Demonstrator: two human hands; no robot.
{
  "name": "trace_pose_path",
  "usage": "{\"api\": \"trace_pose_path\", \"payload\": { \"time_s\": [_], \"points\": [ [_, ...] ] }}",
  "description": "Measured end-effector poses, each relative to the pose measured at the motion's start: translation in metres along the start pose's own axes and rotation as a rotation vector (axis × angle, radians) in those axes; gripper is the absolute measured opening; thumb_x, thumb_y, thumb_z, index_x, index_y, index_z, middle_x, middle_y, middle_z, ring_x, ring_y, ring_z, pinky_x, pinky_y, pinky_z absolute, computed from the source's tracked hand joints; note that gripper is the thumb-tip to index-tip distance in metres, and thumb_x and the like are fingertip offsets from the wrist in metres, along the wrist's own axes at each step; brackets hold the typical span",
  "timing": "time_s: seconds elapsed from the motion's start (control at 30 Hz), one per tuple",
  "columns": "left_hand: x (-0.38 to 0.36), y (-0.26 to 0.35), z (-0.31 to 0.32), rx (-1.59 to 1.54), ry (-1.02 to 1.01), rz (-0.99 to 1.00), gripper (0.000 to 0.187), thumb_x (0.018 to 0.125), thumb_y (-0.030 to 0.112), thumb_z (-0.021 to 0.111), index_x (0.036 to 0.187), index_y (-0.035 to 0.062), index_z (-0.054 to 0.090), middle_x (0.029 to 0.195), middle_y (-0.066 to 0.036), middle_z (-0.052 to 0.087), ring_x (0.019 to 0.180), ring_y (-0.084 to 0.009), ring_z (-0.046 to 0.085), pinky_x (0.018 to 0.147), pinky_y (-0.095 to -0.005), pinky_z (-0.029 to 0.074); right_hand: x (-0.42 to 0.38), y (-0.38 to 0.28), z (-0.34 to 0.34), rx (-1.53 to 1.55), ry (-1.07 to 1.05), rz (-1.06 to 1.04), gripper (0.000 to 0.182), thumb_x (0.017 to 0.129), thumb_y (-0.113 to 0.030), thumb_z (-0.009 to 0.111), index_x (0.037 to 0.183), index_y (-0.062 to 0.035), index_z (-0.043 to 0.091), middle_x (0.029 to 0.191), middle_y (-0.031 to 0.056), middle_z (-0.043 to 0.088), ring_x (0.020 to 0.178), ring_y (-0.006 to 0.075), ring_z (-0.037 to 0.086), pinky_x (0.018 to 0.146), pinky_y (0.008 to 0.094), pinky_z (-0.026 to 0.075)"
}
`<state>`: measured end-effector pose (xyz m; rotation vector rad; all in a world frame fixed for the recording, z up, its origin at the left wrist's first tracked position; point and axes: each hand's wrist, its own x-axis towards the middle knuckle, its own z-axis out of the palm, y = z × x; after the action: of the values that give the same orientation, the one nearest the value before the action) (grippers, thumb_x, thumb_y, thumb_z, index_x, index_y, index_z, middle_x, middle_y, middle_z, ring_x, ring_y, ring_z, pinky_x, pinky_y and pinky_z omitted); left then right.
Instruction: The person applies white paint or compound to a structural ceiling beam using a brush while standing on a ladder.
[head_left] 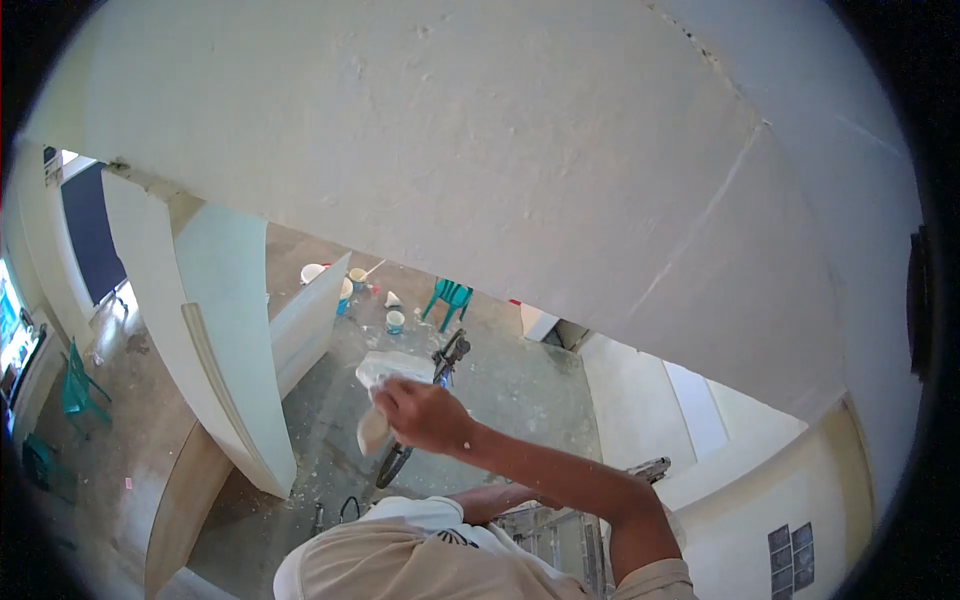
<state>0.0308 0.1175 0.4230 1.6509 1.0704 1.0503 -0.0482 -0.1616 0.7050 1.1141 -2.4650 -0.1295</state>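
Observation:
My right hand (425, 415) is raised in front of my chest, fingers closed round a pale, flat thing. A whitish, rounded, smeared-looking part (395, 367) sticks out above the fingers, and a tan flap (373, 432) shows below them; its exact kind I cannot make out. My left forearm (490, 502) passes under the right arm, which hides the left hand. Overhead, close by, slopes a large pale wall surface (480, 130) with small bumps and a light streak; the right hand is apart from it.
Far below, a bicycle (450, 352) stands on the grey floor (530, 400), partly hidden by my hand. A green chair (449, 298) and several buckets, one of them white and blue (395, 321), stand farther off. A metal frame (560, 540) lies beneath my arms. Left rises a pale partition (222, 300).

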Motion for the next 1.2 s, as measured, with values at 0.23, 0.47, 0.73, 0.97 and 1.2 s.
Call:
{"api": "trace_pose_path", "payload": {
  "time_s": [0.23, 0.47, 0.73, 0.97, 1.2],
  "points": [
    [0.025, 0.018, 0.034, -0.037, 0.08, 0.099, 0.025, 0.067, 0.013, 0.048, 0.089, 0.0024, 0.051, 0.083, -0.005, 0.052, 0.078, -0.0159, 0.046, 0.068, -0.0296, 0.038, 0.002, 0.013, -0.059, 0.565, 0.48, 0.369, 0.017, 0.064, -0.004, 0.063, 0.079, -0.0001, 0.056, 0.08, 0.0104, 0.059, 0.072, 0.0209, 0.058, 0.062, 0.0271, 0.046],
    [0.011, 0.04, 0.005, -0.017, 0.115, 0.128, 0.028, 0.068, 0.015, 0.049, 0.093, 0.0022, 0.05, 0.087, -0.006, 0.052, 0.082, -0.0175, 0.046, 0.072, -0.0307, 0.037, -0.132, 0.017, -0.073, 0.68, 0.964, 1.029, 0.032, 0.061, -0.005, 0.067, 0.087, 0.0011, 0.05, 0.084, 0.0081, 0.052, 0.079, 0.0164, 0.049, 0.073, 0.028, 0.041],
    [-0.022, 0.049, 0.008, 0.02, 0.129, 0.206, 0.031, 0.069, 0.018, 0.049, 0.096, 0.0021, 0.049, 0.092, -0.008, 0.051, 0.088, -0.0192, 0.046, 0.077, -0.0318, 0.036, -0.234, 0.002, -0.096, 0.323, 1.342, 1.317, 0.045, 0.059, 0.004, 0.065, 0.097, 0.0028, 0.041, 0.092, 0.0108, 0.048, 0.086, 0.0196, 0.048, 0.079, 0.0333, 0.039],
    [-0.009, 0.009, 0.022, -0.005, 0.074, 0.277, 0.055, 0.072, 0.01, 0.048, 0.124, 0.0083, 0.03, 0.128, -0.007, 0.029, 0.119, -0.0201, 0.024, 0.099, -0.0306, 0.015, -0.329, -0.048, -0.105, -0.357, 1.46, 1.656, 0.042, 0.061, -0.004, 0.068, 0.097, 0.0036, 0.047, 0.097, 0.013, 0.049, 0.095, 0.0223, 0.044, 0.081, 0.0372, 0.038],
    [-0.031, 0.019, 0.004, 0.319, 0.112, -0.021, 0.026, 0.072, 0.018, 0.047, 0.093, 0.0033, 0.052, 0.09, -0.014, 0.054, 0.086, -0.0312, 0.049, 0.075, -0.0373, 0.038, -0.362, -0.064, -0.17, -0.708, 1.06, 1.971, 0.028, 0.064, -0.021, 0.067, 0.078, 0.0022, 0.06, 0.071, 0.0111, 0.06, 0.062, 0.0188, 0.058, 0.061, 0.0294, 0.045]
  ]
}}
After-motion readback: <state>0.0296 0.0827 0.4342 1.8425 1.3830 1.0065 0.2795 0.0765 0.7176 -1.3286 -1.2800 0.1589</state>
